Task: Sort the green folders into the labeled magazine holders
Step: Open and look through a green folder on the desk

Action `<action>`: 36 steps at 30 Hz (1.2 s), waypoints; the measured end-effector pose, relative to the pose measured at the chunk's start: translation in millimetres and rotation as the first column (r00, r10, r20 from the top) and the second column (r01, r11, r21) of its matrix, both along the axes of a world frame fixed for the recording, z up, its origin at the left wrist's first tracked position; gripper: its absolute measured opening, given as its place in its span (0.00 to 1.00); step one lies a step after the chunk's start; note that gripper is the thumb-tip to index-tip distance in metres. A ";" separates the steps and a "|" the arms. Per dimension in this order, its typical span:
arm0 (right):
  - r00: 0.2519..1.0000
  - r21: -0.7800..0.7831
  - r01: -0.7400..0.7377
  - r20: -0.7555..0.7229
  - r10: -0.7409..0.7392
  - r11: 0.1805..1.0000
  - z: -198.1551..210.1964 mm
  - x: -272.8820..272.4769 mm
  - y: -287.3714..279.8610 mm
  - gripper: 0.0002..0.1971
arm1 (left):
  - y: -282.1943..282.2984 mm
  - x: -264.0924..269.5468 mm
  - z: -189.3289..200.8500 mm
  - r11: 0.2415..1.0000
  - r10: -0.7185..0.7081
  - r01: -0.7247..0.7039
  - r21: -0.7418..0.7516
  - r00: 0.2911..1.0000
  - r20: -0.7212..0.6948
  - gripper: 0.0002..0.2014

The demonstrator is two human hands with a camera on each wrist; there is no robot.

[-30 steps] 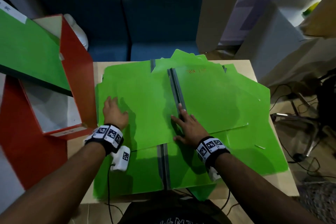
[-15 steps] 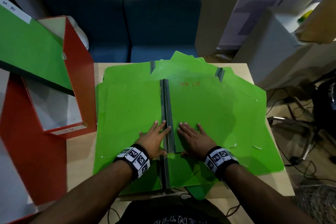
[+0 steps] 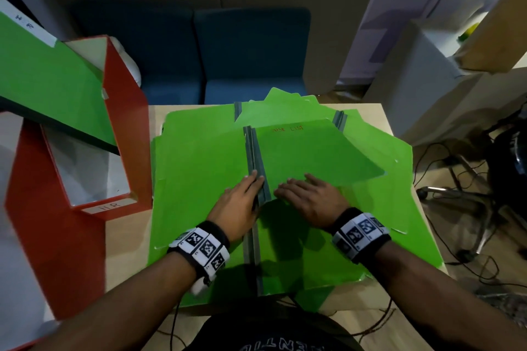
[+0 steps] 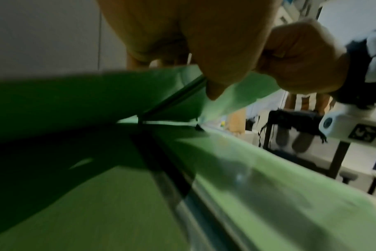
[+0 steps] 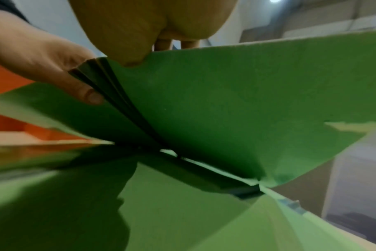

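top folder (image 3: 308, 157): green with a grey spine, mid-surface (image 3: 368, 114) on top of the pile, near end and right cover lifted
left hand (image 3: 238, 202): pinching the spine's near end, fingers laid along it
right hand (image 3: 310, 196): at 3 o'clock of the left, pinching the right cover's near edge
pile (image 3: 185, 236): more open green folders spread underneath
9 o'clock: red file box (image 3: 125, 122) labelled HR, just beside the pile
12 o'clock: blue seats (image 3: 251, 45) past the surface

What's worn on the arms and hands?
Left hand and right hand ungloved, forearms unsleeved. Black left wristband and right wristband carry white blocks with black square markers. A white camera pod with a thin dark cable hangs under the left wrist.
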State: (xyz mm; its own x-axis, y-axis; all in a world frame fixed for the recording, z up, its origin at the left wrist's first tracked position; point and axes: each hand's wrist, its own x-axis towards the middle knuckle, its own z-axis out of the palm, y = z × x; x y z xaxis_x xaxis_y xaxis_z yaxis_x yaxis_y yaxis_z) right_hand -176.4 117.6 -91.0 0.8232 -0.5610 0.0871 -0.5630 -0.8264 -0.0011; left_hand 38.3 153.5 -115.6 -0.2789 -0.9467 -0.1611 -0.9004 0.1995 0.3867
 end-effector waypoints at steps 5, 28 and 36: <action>0.973 -0.161 0.119 0.217 -0.082 0.980 44.1 -2.5 -18.6 0.20 | -16.8 18.5 76.3 0.906 -0.187 0.156 -0.393 0.982 -0.040 0.20; 0.564 0.541 0.213 0.612 -0.554 0.814 70.3 50.3 -30.1 0.35 | -70.2 57.0 199.3 0.815 -0.033 -0.303 -0.495 0.828 -0.560 0.06; 0.488 0.678 0.281 0.508 -0.710 0.679 25.9 -2.4 -33.3 0.16 | -76.3 70.9 185.8 0.783 0.078 -0.454 -0.425 0.750 -0.656 0.08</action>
State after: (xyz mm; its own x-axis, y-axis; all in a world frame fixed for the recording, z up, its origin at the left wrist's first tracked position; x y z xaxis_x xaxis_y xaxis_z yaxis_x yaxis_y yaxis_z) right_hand -178.9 84.3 -65.1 0.1719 -0.9815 0.0838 -0.5065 -0.1610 -0.8471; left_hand 109.3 77.2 70.2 0.1425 -0.8629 0.4849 -0.5802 0.3240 0.7472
